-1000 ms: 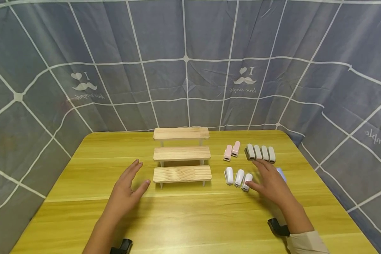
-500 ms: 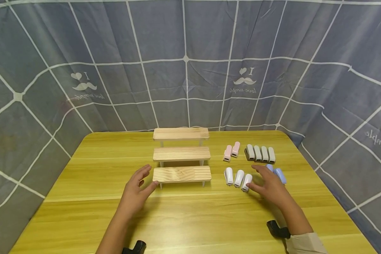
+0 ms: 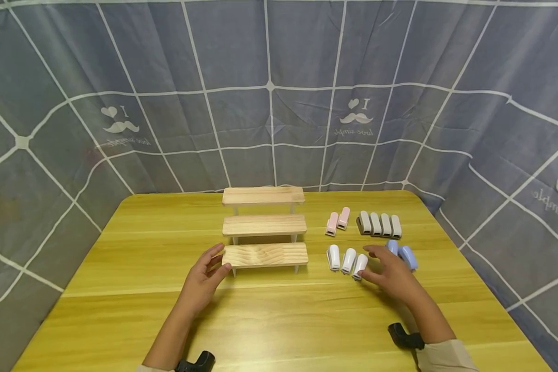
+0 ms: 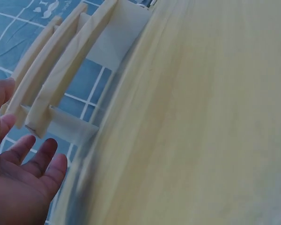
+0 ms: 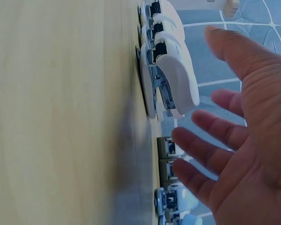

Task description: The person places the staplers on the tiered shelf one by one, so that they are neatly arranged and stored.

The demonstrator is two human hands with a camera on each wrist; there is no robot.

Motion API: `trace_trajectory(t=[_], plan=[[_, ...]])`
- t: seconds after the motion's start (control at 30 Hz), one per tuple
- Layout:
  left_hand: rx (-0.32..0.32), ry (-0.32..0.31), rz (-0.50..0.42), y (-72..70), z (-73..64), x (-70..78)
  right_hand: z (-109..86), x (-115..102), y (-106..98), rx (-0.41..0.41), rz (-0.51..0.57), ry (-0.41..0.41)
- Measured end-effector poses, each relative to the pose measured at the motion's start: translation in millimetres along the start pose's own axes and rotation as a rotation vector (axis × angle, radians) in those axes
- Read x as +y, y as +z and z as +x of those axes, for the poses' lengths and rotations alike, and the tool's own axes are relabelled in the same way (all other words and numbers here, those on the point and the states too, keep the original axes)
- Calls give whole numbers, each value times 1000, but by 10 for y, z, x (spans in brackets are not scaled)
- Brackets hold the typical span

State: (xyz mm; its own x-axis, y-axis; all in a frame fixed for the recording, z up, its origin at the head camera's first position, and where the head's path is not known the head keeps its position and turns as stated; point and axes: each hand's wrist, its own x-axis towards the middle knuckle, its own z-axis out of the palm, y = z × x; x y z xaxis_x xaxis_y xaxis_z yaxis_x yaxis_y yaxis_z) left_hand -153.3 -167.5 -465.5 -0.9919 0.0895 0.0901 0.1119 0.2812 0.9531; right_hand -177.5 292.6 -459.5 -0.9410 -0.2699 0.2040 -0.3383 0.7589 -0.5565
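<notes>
A three-tier wooden display stand [image 3: 265,255] rises in steps at the middle of the table. My left hand [image 3: 203,276] is at the left end of its lowest tier, fingers spread and loosely bent; the left wrist view shows nothing in the palm. Right of the stand lie three white mini staplers [image 3: 348,261] in a slanting row. Beside the nearest white stapler [image 5: 178,79] my right hand [image 3: 392,274] hovers with fingers apart, thumb tip close to it and palm holding nothing.
Two pink staplers [image 3: 343,218] and several grey ones [image 3: 375,224] lie farther back on the wooden table [image 3: 269,320]. Two blue staplers [image 3: 407,257] sit just beyond the right hand. A grey-blue curtain [image 3: 242,119] with white lines hangs around the back and sides.
My left hand has moved right to the end of the lowest tier. The right hand has shifted slightly toward me, bringing the blue staplers into fuller view. Stand and staplers stay put.
</notes>
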Motion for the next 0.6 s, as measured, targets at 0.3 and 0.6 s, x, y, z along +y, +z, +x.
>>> trace_trajectory(t=[0.3,0.6], plan=[[-24,-41,-67,29,29,-100,11,15,81,-19,35,21],[-25,-80,-92,46,45,-108,13,-4,117,-15,55,27]])
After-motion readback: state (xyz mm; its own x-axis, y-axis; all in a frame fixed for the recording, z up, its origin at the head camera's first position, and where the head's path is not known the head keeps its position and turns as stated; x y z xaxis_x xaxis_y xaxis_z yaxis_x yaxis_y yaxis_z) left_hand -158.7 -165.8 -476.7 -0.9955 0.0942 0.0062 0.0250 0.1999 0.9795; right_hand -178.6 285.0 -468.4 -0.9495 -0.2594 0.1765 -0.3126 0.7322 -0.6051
